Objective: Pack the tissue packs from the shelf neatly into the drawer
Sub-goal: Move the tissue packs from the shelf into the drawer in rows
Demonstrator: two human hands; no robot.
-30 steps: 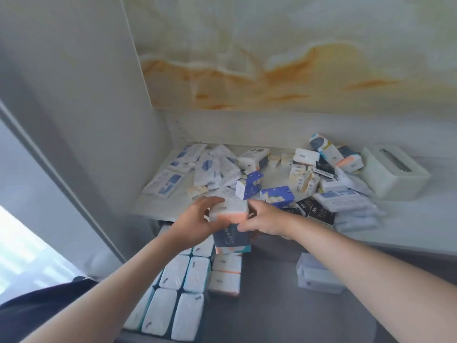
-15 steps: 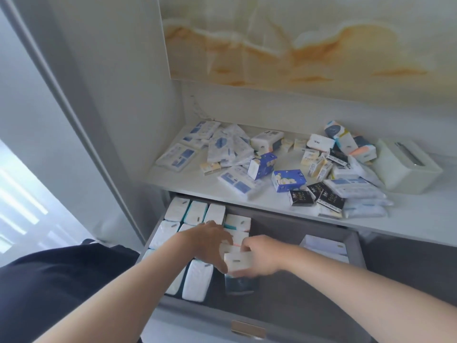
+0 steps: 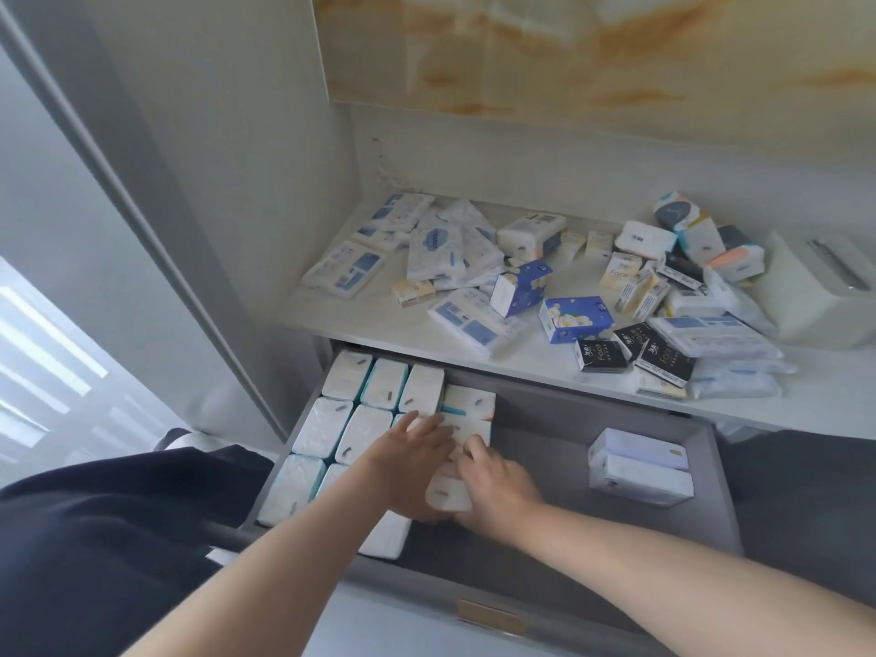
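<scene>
1. Tissue packs (image 3: 362, 433) in white wrap are stood in tight rows in the left part of the open drawer (image 3: 559, 533). The drawer's front, with a brass handle (image 3: 490, 617), is nearest, and a dark garment (image 3: 95, 538) is seen at the lower left.
2. The left hand (image 3: 407, 459) is laid palm-down on the rows, its fingers (image 3: 426, 429) held fairly straight and close together and pressed against the pack tops.
3. The right hand (image 3: 497, 486) is set just beside it. Its fingers (image 3: 474, 451) are curled round one white pack (image 3: 448, 493), which is held between both hands at the right edge of the rows.
4. Two pale packs (image 3: 640, 467) are seen touching each other in the drawer's right part, well apart from the rows.
5. Above and behind the drawer, the white shelf (image 3: 360, 324) is strewn with loose packs (image 3: 467, 320) in disorder, among them blue boxes (image 3: 576, 319) and black packs (image 3: 599, 355).
6. A white dispenser box (image 3: 820, 286) is stood at the shelf's far right, and a marbled panel (image 3: 592, 49) is seen beyond.
</scene>
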